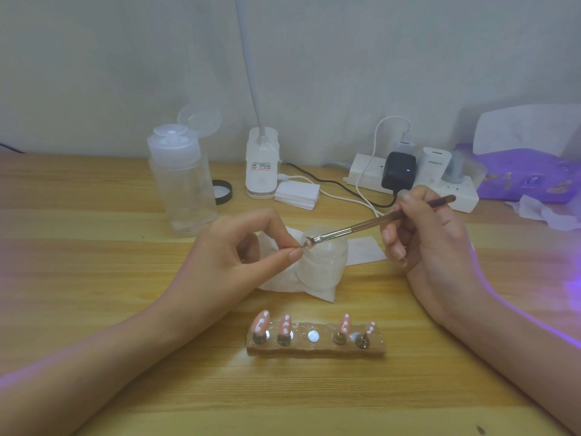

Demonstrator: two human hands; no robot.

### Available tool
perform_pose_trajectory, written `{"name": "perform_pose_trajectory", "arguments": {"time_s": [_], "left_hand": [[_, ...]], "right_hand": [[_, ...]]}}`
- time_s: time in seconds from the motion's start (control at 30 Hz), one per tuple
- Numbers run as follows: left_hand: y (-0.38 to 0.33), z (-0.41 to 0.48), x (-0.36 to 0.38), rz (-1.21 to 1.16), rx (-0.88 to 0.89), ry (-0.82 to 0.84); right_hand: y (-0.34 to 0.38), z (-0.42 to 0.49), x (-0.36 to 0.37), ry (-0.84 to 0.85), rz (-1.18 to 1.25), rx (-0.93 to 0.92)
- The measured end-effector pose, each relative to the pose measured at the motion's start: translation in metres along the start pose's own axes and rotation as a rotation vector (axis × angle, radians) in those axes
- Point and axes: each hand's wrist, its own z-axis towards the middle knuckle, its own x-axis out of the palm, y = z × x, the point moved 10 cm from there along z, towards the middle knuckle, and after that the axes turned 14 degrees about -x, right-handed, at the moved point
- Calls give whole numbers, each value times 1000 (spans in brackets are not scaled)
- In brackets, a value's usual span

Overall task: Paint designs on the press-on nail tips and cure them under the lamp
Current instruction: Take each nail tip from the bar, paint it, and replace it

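Note:
My left hand (239,256) pinches a small pink nail tip (306,244) between thumb and forefinger, over a frosted glass jar (323,262). My right hand (424,234) grips a slim brown brush (377,223), and its bristles touch the pinched tip. A brown holder bar (316,347) lies nearer me with several pink tips dotted white standing on pegs, such as the leftmost tip (261,324). One peg spot (312,336) in its middle is bare. A white gooseneck lamp (261,166) stands at the back.
A clear pump bottle (180,184) with its lid flipped open stands at the back left, a black cap (222,191) beside it. White pads (297,193), a power strip (408,180) with plugs and cables, a purple pack (528,174) and a crumpled tissue (283,278) surround the jar.

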Motion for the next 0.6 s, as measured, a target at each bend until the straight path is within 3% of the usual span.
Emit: {"name": "perform_pose_trajectory", "arguments": {"time_s": [0.2, 0.37, 0.6], "left_hand": [[0, 0, 0, 2, -3, -2], [0, 1, 0, -5, -14, -5], [0, 1, 0, -6, -6, 3]], "right_hand": [[5, 1, -3, -47, 63, -40], [3, 0, 3, 28, 16, -31], [4, 1, -6, -52, 34, -42]]}}
